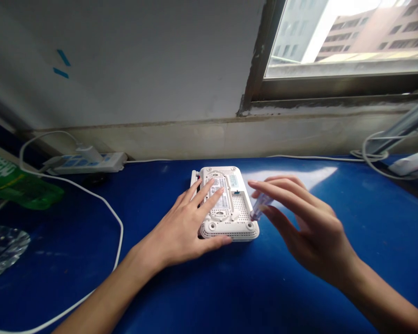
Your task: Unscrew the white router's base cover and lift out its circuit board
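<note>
Two bare hands work over one white router (243,209), which lies underside up on the blue worktop (209,292), midway along it and nearer the back edge. Four round recesses mark the router's corners, and two stickers and two keyhole slots lie between them. One left hand (185,226) is spread open over the router's left part, gripping nothing, its thumb along the near edge. One right hand (310,227) pinches a single translucent-handled tool (261,206) between thumb and fingers, its tip just beside the near right recess (whether it touches, I cannot tell). Toward the worktop's back left corner sits one power strip (113,162) bearing one white plug (90,153). One green bottle (24,188) lies at the left edge, with one clear plastic object (5,248) nearer. Two blue tape strips (63,58) mark the wall (153,60).
</note>
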A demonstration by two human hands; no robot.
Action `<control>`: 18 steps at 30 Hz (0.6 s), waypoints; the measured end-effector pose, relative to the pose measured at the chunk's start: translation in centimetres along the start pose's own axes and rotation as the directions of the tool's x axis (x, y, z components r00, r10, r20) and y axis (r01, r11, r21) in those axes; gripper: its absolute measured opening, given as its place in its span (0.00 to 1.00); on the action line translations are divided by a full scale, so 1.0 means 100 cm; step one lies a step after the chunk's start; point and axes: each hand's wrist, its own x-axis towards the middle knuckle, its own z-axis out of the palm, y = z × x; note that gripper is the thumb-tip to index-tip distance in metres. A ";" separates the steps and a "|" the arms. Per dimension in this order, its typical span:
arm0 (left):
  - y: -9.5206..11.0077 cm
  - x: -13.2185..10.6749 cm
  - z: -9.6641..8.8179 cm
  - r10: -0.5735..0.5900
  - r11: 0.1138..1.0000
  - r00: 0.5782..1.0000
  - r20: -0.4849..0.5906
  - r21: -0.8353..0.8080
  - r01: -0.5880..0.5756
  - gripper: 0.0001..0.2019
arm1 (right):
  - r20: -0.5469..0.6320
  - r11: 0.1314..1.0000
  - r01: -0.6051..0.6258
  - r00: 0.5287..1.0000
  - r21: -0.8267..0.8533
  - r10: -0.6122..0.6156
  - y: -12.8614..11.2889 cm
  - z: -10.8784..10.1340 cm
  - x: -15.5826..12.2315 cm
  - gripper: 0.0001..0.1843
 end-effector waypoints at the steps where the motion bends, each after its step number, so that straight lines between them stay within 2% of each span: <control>1: 0.000 0.000 0.000 -0.002 1.000 1.000 0.004 -0.002 0.002 0.51 | 0.034 0.999 0.000 0.999 0.036 -0.001 0.000 0.000 0.000 0.26; 3: 0.001 0.001 0.000 -0.002 1.000 1.000 0.007 -0.007 0.002 0.52 | 0.079 0.994 -0.009 0.997 0.106 0.001 -0.001 0.001 -0.001 0.29; 5: 0.001 0.001 -0.001 0.001 1.000 1.000 0.003 -0.014 -0.001 0.52 | 0.072 0.994 -0.032 0.997 0.105 0.024 -0.002 0.000 -0.002 0.29; 9: 0.001 0.001 -0.001 -0.002 1.000 1.000 -0.003 -0.025 0.002 0.52 | -0.005 0.998 -0.061 0.998 -0.019 0.061 -0.004 -0.003 -0.003 0.25; 18: -0.001 0.001 0.001 0.003 1.000 1.000 -0.003 0.000 -0.003 0.52 | -0.062 0.970 -0.005 0.998 -0.244 -0.010 -0.010 -0.003 0.001 0.09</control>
